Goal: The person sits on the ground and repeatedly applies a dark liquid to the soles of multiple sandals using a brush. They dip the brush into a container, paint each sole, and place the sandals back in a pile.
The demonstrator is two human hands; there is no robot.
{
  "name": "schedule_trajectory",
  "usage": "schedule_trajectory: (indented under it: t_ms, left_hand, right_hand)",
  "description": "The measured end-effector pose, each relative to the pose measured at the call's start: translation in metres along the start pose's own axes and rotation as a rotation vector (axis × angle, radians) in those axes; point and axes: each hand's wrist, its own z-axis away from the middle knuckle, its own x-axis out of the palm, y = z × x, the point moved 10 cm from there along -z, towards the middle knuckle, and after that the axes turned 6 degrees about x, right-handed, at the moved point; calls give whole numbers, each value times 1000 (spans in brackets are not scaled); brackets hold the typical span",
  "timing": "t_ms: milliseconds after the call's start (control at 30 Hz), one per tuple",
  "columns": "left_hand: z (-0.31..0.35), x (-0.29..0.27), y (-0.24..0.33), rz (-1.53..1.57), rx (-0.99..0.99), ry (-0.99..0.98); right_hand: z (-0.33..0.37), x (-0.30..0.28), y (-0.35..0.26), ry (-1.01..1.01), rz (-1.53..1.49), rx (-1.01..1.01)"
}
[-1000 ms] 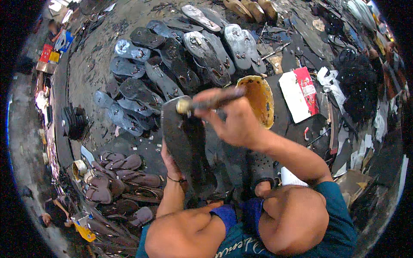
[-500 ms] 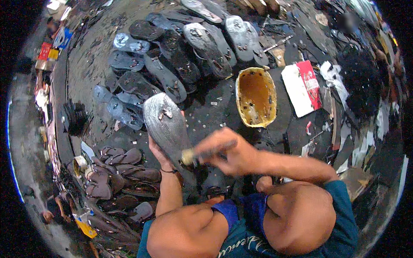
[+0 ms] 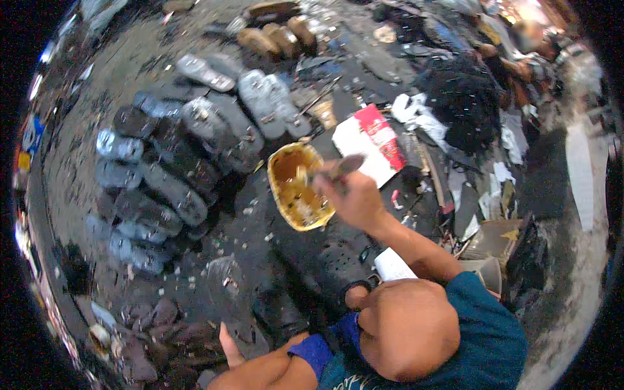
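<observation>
My right hand (image 3: 356,198) is closed around a brush (image 3: 351,164) with a dark handle. Its pale bristle end is over or inside a yellow oblong tub (image 3: 278,203) holding amber liquid; whether it touches the liquid is unclear. Low in the picture, my left hand (image 3: 229,346) grips the edge of a dark sandal sole (image 3: 229,292), blurred and face up, with a small strap knot showing near its far end. Most of that hand is hidden behind the sole and my leg.
Rows of grey-black sandal soles (image 3: 172,192) lie beyond on the left. Brown sandals (image 3: 140,338) are piled at the lower left. A white and red carton piece (image 3: 370,146) lies beside the tub. Scraps and a black heap (image 3: 458,107) spread at the right.
My right hand has taken the brush from the sole's surface over to the tub. The sole in my left hand has dropped lower, toward my legs. The whole view has swung right.
</observation>
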Motion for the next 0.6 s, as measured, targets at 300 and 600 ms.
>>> schedule_trajectory:
  t_ms: [300,600]
  left_hand:
    - [-27,57,57,71,92,39]
    - [-24,200,112,279,174,-391]
  right_hand:
    - [39,-15,-11,-636,-499,303]
    - [20,65,-178,-437,-604,-593]
